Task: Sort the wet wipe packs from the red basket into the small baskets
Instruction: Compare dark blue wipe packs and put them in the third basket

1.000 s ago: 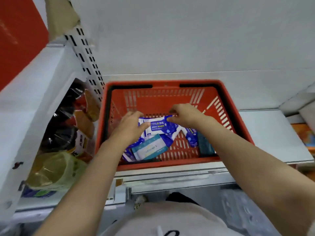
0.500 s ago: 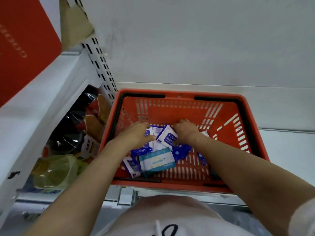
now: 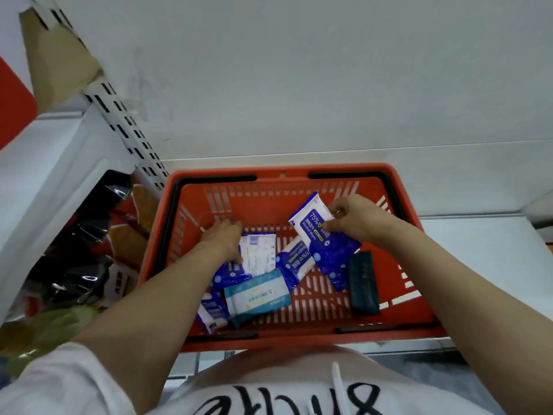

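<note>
Two hands are seen inside the red basket [image 3: 416, 265].
A blue alcohol wipe pack [image 3: 324, 238] is pinched and lifted by the right hand [image 3: 354, 218]; a white pack [image 3: 258, 254] on the pile is touched by the left hand [image 3: 223, 238], fingers fairly straight.

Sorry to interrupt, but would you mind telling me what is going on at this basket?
A person is picking through wet wipe packs in a red basket on a white shelf. The right hand pinches a blue alcohol wipes pack and holds it above the rest. The left hand rests on a white pack at the basket floor. A teal and white pack, more blue packs and a dark teal pack lie loose inside. No small baskets are in view.
</note>
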Available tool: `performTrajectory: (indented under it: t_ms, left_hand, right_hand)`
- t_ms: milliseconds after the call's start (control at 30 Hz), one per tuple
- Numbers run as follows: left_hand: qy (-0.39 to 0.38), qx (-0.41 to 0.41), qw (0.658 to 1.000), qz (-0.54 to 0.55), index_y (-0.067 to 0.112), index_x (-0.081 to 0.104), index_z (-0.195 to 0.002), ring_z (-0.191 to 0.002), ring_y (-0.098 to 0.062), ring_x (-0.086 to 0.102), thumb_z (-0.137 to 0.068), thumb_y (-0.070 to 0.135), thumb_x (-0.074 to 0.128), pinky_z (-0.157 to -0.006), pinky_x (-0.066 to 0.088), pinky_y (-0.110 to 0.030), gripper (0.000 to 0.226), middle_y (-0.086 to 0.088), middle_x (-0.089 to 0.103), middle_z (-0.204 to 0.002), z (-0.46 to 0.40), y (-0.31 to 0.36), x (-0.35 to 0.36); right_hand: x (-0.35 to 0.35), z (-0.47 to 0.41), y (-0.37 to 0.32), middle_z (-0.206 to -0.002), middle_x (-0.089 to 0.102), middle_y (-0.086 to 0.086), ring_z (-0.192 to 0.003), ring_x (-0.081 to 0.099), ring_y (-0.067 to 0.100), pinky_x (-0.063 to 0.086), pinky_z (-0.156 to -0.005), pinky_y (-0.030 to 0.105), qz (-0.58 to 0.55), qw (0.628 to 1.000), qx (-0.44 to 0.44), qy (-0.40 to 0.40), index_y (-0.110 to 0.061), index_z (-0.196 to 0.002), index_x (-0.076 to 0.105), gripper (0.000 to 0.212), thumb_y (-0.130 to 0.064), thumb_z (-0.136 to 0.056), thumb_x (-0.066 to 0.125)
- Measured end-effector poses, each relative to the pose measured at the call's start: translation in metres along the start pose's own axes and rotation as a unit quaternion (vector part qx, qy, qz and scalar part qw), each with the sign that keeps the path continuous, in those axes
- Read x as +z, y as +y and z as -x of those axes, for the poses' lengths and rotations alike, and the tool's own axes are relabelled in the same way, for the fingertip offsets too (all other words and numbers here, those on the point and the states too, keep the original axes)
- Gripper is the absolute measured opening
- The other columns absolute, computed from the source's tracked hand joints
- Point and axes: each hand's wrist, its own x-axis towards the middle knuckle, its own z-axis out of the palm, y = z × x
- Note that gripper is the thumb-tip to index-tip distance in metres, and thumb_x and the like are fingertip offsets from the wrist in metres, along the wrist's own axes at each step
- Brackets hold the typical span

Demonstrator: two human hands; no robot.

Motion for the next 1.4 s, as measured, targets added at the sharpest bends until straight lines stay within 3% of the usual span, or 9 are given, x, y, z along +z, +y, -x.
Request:
performTrajectory:
  t_ms: [100, 433, 533, 633, 700, 833, 1100, 1267, 1400]
  left_hand:
    - [-0.019, -0.001, 0.999, -0.037, 0.016, 0.04, -0.137, -0.117, -0.026, 0.056, -0.062, 0.039, 0.09, -0.083, 0.049, -0.034, 0.092, -0.009, 0.053, -0.132, 0.003, 0.004, 0.004]
    - [-0.097, -0.002, 0.993, -0.07, 0.016, 0.053, -0.132, -0.119, -0.022, 0.054, -0.073, 0.051, 0.08, -0.094, 0.051, -0.035, 0.073, -0.003, 0.057, -0.133, 0.017, -0.003, 0.003]
    - [-0.093, 0.021, 0.995, -0.012, 0.013, 0.049, -0.138, -0.121, -0.025, 0.053, -0.075, 0.043, 0.081, -0.094, 0.049, -0.034, 0.077, -0.006, 0.054, -0.138, 0.021, -0.001, -0.005]
    - [-0.008, 0.008, 0.994, 0.111, 0.018, 0.062, -0.111, -0.092, -0.02, 0.06, -0.069, 0.038, 0.086, -0.073, 0.047, -0.031, 0.053, -0.005, 0.065, -0.115, 0.028, -0.003, -0.025]
    - [0.077, 0.006, 0.967, 0.241, 0.026, 0.058, -0.091, -0.076, -0.014, 0.057, -0.067, 0.036, 0.088, -0.062, 0.041, -0.028, 0.04, 0.0, 0.066, -0.097, 0.036, -0.008, -0.035]
    - [0.183, 0.048, 0.861, 0.473, 0.03, 0.062, -0.08, -0.074, -0.012, 0.068, -0.069, 0.032, 0.088, -0.064, 0.05, -0.027, 0.028, 0.005, 0.071, -0.085, 0.066, -0.005, -0.039]
    - [0.091, 0.118, 0.755, 0.639, 0.019, 0.061, -0.095, -0.073, -0.016, 0.074, -0.065, 0.021, 0.087, -0.054, 0.056, -0.028, 0.04, 0.0, 0.075, -0.085, 0.105, 0.001, -0.034]
    - [0.042, 0.164, 0.734, 0.658, 0.017, 0.058, -0.098, -0.073, -0.016, 0.074, -0.058, 0.027, 0.085, -0.052, 0.057, -0.027, 0.049, 0.004, 0.075, -0.083, 0.115, 0.01, -0.027]
    - [0.054, 0.197, 0.746, 0.633, 0.02, 0.06, -0.099, -0.07, -0.016, 0.073, -0.07, 0.012, 0.085, -0.053, 0.057, -0.03, 0.039, 0.004, 0.075, -0.082, 0.125, 0.031, -0.027]
  right_hand:
    - [0.002, 0.009, 0.001, -0.099, 0.065, -0.003, -0.09, 0.067, 0.016, 0.06, -0.081, 0.038, -0.038, 0.999, 0.001, -0.005, -0.021, -0.112, 0.059, 0.026, -0.029, -0.09, 0.07]
    - [0.017, 0.016, -0.01, -0.105, 0.071, 0.001, -0.095, 0.071, 0.018, 0.06, -0.084, 0.043, -0.115, 0.993, -0.002, -0.012, -0.02, -0.111, 0.06, 0.028, -0.033, -0.089, 0.07]
    - [0.019, 0.018, -0.01, -0.103, 0.072, -0.001, -0.093, 0.072, 0.017, 0.061, -0.082, 0.042, -0.145, 0.989, -0.009, -0.008, -0.023, -0.108, 0.06, 0.027, -0.036, -0.087, 0.071]
    - [0.02, 0.022, -0.006, -0.095, 0.075, -0.001, -0.087, 0.074, 0.015, 0.061, -0.079, 0.042, -0.202, 0.979, -0.02, 0.021, -0.021, -0.103, 0.063, 0.026, -0.037, -0.085, 0.073]
    - [0.02, 0.025, -0.001, -0.093, 0.076, 0.001, -0.085, 0.075, 0.016, 0.06, -0.08, 0.045, -0.262, 0.964, -0.029, 0.049, -0.016, -0.104, 0.064, 0.028, -0.034, -0.085, 0.074]
    - [0.018, 0.037, 0.006, -0.099, 0.076, 0.003, -0.089, 0.075, 0.019, 0.058, -0.08, 0.043, -0.341, 0.938, -0.029, 0.061, -0.017, -0.108, 0.062, 0.034, -0.039, -0.085, 0.073]
    - [0.032, 0.079, -0.004, -0.101, 0.075, -0.003, -0.09, 0.074, 0.012, 0.059, -0.065, 0.028, -0.392, 0.906, -0.041, 0.156, -0.02, -0.113, 0.06, 0.03, -0.04, -0.091, 0.065]
    - [0.043, 0.108, 0.0, -0.106, 0.075, 0.001, -0.094, 0.073, 0.016, 0.059, -0.082, 0.039, -0.406, 0.885, -0.035, 0.227, -0.017, -0.119, 0.062, 0.037, -0.041, -0.091, 0.065]
    - [0.047, 0.139, 0.011, -0.099, 0.077, 0.002, -0.089, 0.074, 0.017, 0.059, -0.071, 0.03, -0.43, 0.856, -0.04, 0.285, -0.015, -0.11, 0.066, 0.023, -0.031, -0.095, 0.064]
